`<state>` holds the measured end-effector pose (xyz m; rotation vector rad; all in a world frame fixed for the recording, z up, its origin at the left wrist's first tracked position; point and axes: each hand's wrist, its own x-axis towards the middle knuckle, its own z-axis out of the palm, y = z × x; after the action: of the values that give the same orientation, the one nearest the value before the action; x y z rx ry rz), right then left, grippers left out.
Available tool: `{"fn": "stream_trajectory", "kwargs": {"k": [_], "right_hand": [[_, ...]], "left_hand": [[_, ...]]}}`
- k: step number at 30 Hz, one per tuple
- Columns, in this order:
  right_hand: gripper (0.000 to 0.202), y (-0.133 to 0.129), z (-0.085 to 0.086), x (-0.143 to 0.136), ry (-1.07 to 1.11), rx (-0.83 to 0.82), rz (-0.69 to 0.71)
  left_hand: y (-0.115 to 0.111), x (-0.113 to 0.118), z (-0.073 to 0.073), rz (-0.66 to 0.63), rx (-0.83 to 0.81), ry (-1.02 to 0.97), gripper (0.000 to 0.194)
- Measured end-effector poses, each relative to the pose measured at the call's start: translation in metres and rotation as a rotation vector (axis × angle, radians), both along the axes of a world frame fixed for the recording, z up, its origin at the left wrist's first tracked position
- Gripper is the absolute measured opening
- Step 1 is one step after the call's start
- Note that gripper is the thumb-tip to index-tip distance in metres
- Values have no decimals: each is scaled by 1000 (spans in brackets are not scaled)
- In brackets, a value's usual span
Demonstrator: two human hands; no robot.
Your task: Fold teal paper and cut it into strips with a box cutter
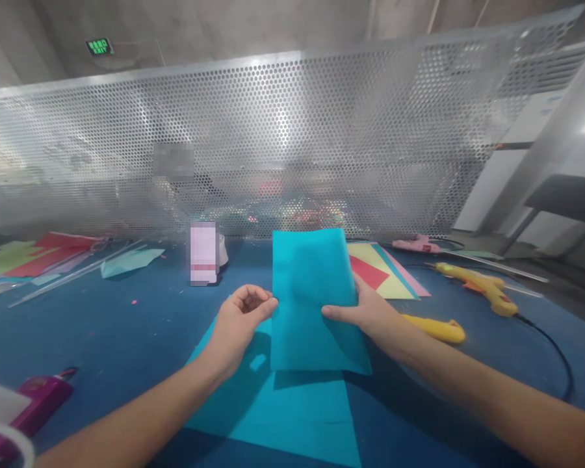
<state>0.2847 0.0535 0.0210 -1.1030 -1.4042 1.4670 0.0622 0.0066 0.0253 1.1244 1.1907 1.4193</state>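
Note:
A folded turquoise sheet (309,279), paper or thin felt, stands upright in front of me, raised off the table. My right hand (358,309) grips its right side, thumb on the near face and the other fingers hidden behind. At its left edge, my left hand (246,318) pinches with thumb and fingertips; the tips meet the edge of the sheet. Beneath both hands a larger turquoise sheet (316,416) lies flat on the blue table, shaded by the held piece.
Yellow glue gun (487,289), yellow-handled tool (439,329) and pink glue gun (416,244) lie right. Coloured sheets (400,286) sit behind my right hand; more sheets (53,253) lie far left. A pale box-like object (203,253) stands before the perforated metal screen (283,130). Purple power strip (43,396), near left.

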Motion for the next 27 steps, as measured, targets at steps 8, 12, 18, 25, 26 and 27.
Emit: {"fn": "stream_trajectory", "kwargs": {"k": [8,12,18,25,26,27], "right_hand": [[98,-1,1,-2,-8,33,15],[107,7,-2,1,-115,235,-11],[43,4,2,5,-561,825,130],[33,-14,2,-5,-849,925,570],[32,-14,0,-6,-861,944,576],[32,-14,-3,-7,-867,968,578]], "left_hand": [[8,-12,0,-45,73,277,20],[23,-33,0,-162,-110,539,30],[39,-55,-9,-279,-206,695,26],[30,-54,1,-329,-137,1013,18],[28,-52,4,-333,-127,1060,18],[26,-51,6,-337,-117,1104,18]]}}
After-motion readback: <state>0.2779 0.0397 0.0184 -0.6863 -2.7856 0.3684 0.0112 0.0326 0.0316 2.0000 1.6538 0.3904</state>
